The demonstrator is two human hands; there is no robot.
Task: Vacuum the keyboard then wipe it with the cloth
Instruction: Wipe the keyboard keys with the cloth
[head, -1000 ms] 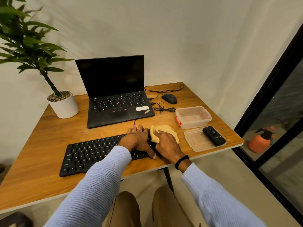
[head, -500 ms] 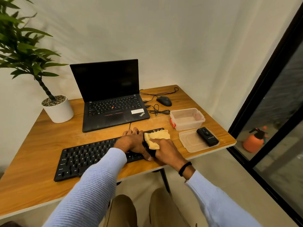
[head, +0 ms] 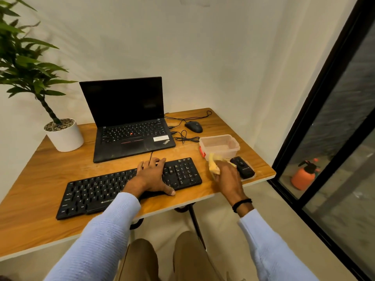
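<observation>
Two hands are at work on the table (head: 40,169).

- Left hand (head: 151,177): lies flat on the keyboard (head: 87,191), right of its middle. Fingers (head: 157,162) are spread over the keys and reach the far edge; the thumb rests at the near edge.
- Right hand (head: 228,179): off the keyboard's right end, fingers curled round a bunched yellow cloth (head: 213,166). The back of the hand hides how many fingers grip it. The cloth touches no key at this instant.
- Keyboard: near the front edge of the table, slightly skewed, in front of the laptop (head: 129,142).
- Small black vacuum (head: 243,168): lying just right of the cloth hand, with a clear box (head: 221,146) on its far side.

Judgement: the vacuum is set down, so vacuuming looks done and this is the wiping stage. I cannot tell whether the cloth is between strokes or finished.

To do the wipe well:
- Pin the keyboard with the left hand on each pass so it does not slide toward the table edge.
- Move that hand aside to reach the keys under it, which are probably the least wiped.
- Refold the cloth to a flatter, clean face, since a wad skips the gaps.
- Wipe along the rows, left to right, with light pressure.
- Finish on the number pad and the frame edges.

Risk: a wide sweep to the right could knock the vacuum, which lies close to the table's right edge.
</observation>
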